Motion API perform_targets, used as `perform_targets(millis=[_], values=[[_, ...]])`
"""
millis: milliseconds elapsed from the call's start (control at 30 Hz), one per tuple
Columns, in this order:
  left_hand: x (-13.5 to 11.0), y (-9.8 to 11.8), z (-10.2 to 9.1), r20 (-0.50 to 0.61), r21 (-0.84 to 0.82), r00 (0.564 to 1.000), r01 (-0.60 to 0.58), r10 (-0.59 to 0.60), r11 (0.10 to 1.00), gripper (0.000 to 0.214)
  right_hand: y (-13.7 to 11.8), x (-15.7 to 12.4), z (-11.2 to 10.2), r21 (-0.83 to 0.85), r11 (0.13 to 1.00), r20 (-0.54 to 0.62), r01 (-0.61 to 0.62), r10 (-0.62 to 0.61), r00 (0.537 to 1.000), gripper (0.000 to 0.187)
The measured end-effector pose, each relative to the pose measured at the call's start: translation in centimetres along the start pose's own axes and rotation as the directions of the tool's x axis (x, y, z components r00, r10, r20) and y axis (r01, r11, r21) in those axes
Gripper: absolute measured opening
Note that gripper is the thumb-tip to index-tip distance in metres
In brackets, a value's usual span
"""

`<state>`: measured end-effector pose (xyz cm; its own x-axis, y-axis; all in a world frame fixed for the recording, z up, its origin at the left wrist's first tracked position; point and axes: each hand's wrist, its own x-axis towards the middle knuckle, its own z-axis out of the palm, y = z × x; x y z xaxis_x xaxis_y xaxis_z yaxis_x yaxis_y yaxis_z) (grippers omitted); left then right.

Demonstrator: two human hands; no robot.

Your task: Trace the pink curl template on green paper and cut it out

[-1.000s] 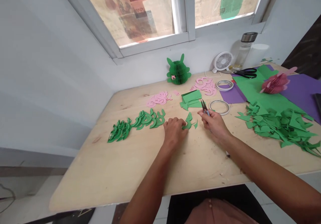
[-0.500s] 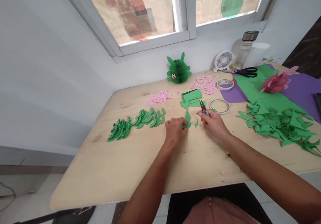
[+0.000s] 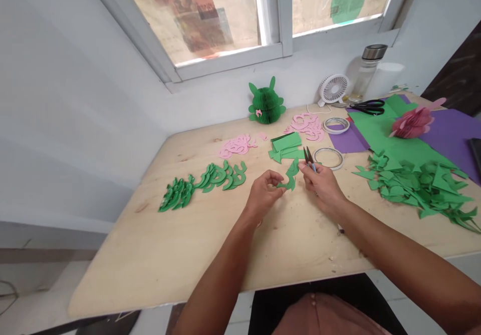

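My right hand (image 3: 322, 186) is closed around small scissors (image 3: 308, 157), whose dark blades point up and away, a little apart, with a bit of blue handle showing. A curved green paper cutout (image 3: 291, 176) lies between my two hands. My left hand (image 3: 265, 194) pinches its lower left end between thumb and fingers. The fingertips of my right hand are at its upper end; whether they grip it, I cannot tell. Just beyond the paper lies a stack of green paper strips (image 3: 286, 142).
Green curved cutouts (image 3: 220, 176) and folded green pieces (image 3: 176, 195) lie left; pink cutouts (image 3: 237, 146) behind them. A green paper figure (image 3: 267, 105) stands by the wall. At right are tape rolls (image 3: 341, 160), a green scrap heap (image 3: 417, 185), black-handled scissors (image 3: 370, 107) and a small fan (image 3: 333, 89).
My left hand has opened out from its curled position on the table and now pinches the green cutout, which has shifted right. The scissors have moved slightly right.
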<state>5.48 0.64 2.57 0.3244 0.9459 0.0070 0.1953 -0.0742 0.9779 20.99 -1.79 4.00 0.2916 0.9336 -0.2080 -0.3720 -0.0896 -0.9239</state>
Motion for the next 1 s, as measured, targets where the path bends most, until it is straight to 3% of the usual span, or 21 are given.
perform_targets(millis=[233, 433, 667, 1000], values=[[-0.2, 0.8, 0.1, 0.073, -0.187, 0.993, 0.107, -0.095, 0.977, 0.029, 0.3, 0.1, -0.1, -0.042, 0.999, 0.001, 0.009, -0.009, 1.0, 0.033], [-0.5, 1.5, 0.6, 0.056, -0.324, 0.989, 0.147, -0.136, 0.935, 0.025, 1.1, -0.1, 0.0, -0.17, 0.983, 0.069, 0.069, -0.058, 0.996, 0.034], [-0.4, 1.5, 0.5, -0.043, -0.316, 0.988, 0.125, -0.146, 0.94, 0.019, 1.1, -0.3, 0.1, -0.163, 0.983, 0.112, 0.079, -0.061, 0.992, 0.032], [-0.6, 1.5, 0.5, 0.061, -0.285, 0.987, 0.163, -0.152, 0.945, 0.018, 0.7, -0.4, 0.3, -0.094, 0.994, 0.127, 0.062, -0.05, 0.991, 0.032]])
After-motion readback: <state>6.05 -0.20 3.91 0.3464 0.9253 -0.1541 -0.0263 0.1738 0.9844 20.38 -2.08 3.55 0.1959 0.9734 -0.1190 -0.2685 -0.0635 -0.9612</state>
